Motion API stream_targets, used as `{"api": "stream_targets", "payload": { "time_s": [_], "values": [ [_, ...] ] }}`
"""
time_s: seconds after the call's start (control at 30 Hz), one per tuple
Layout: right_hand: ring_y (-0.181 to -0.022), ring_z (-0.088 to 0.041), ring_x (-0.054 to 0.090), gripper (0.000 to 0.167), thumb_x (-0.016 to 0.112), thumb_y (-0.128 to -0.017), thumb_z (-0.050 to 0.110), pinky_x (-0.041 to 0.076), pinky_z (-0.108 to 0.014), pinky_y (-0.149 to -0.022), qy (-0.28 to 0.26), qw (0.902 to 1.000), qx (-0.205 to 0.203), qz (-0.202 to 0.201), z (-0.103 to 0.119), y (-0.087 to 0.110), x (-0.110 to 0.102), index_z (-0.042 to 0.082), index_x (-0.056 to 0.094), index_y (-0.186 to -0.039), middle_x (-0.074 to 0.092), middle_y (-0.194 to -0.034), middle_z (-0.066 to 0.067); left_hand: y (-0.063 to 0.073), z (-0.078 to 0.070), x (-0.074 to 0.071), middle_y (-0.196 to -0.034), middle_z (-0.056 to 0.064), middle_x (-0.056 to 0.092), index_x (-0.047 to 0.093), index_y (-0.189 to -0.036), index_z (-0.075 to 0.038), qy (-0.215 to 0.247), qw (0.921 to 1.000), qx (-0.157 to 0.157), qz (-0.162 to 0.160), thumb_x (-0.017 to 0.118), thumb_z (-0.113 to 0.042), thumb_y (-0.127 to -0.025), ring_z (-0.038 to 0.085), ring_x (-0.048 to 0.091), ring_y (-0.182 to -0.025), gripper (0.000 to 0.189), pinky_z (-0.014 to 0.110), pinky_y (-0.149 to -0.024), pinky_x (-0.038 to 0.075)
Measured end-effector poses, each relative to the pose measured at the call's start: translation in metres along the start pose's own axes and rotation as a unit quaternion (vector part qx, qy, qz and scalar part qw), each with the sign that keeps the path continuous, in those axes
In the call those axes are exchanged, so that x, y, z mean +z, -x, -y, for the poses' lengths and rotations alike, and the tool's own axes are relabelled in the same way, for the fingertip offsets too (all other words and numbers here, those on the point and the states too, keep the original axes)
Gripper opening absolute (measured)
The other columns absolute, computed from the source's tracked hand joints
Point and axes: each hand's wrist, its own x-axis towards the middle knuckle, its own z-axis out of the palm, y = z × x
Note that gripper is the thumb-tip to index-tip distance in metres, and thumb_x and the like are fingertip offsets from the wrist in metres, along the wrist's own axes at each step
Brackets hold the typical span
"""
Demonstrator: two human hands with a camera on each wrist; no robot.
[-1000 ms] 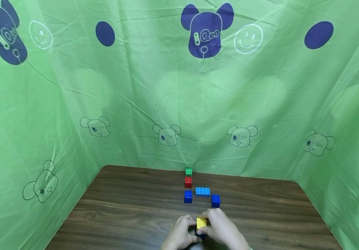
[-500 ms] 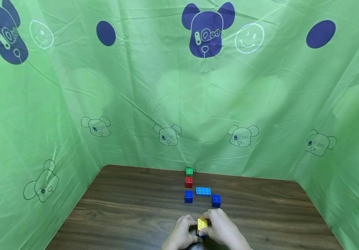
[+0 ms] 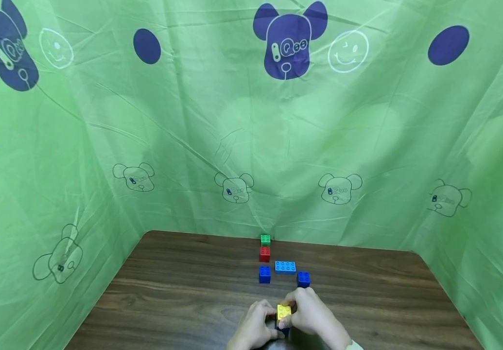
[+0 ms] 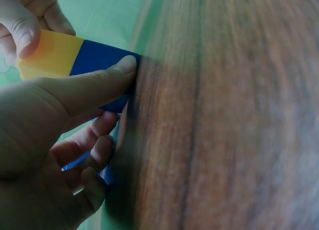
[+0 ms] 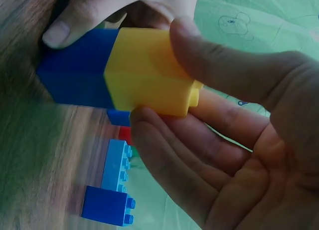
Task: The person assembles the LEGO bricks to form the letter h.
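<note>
A yellow building brick (image 5: 144, 70) sits on top of a dark blue building brick (image 5: 77, 70), the two flush in a small upright stack on the table. My left hand (image 3: 253, 325) pinches the blue brick low down, thumb at its near face by the tabletop in the left wrist view. With thumb and fingers my right hand (image 3: 310, 313) grips the yellow brick from the other side. In the head view the yellow brick's studs show between the hands, while most of the blue brick is hidden.
Beyond the hands stand a blue brick (image 3: 265, 274), another blue brick (image 3: 303, 278), a long light blue brick (image 3: 285, 267), a red brick (image 3: 265, 253) and a green brick (image 3: 265, 239). The dark wooden table (image 3: 168, 291) meets a green curtain (image 3: 181, 204) at its back edge.
Both hands keep hold of the stacked bricks in nearly the same place. My right hand has shifted slightly, its knuckles a little farther forward. The other bricks have not moved.
</note>
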Motion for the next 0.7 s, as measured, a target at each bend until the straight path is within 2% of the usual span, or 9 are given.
{"api": "stream_targets", "payload": {
  "time_s": [0.27,0.53,0.7],
  "values": [
    [-0.066,-0.001,0.053,0.029,0.093,-0.071,0.027,0.045,-0.021,-0.057,0.006,1.0000,0.004,0.002,-0.0008,0.0002,0.0001,0.009,0.078,-0.088,0.069,-0.072,0.011,-0.0001,0.0001,0.0009,-0.086,-0.016,0.059,0.081,-0.097,-0.020,0.000,1.0000,-0.001,-0.001,0.092,-0.024,-0.070,0.001,0.050,-0.081,0.029,0.022,-0.067,0.041],
    [-0.063,0.000,0.055,0.025,0.092,-0.072,0.022,0.047,-0.022,-0.055,-0.020,0.9997,0.006,0.008,-0.0006,0.0023,0.0008,0.007,0.078,-0.086,0.070,-0.073,0.008,-0.0013,0.0013,0.0007,-0.085,-0.016,0.057,0.081,-0.097,-0.020,0.008,0.9996,-0.022,0.015,0.092,-0.024,-0.071,0.001,0.048,-0.080,0.028,0.024,-0.068,0.041],
    [-0.064,0.000,0.055,0.026,0.092,-0.072,0.023,0.048,-0.022,-0.055,-0.023,0.9997,0.009,0.008,-0.0014,0.0014,0.0017,0.008,0.078,-0.087,0.070,-0.073,0.008,-0.0019,0.0015,0.0013,-0.085,-0.016,0.057,0.081,-0.097,-0.020,0.011,0.9996,-0.021,0.015,0.091,-0.022,-0.071,0.002,0.048,-0.081,0.028,0.024,-0.069,0.041]
  ]
}}
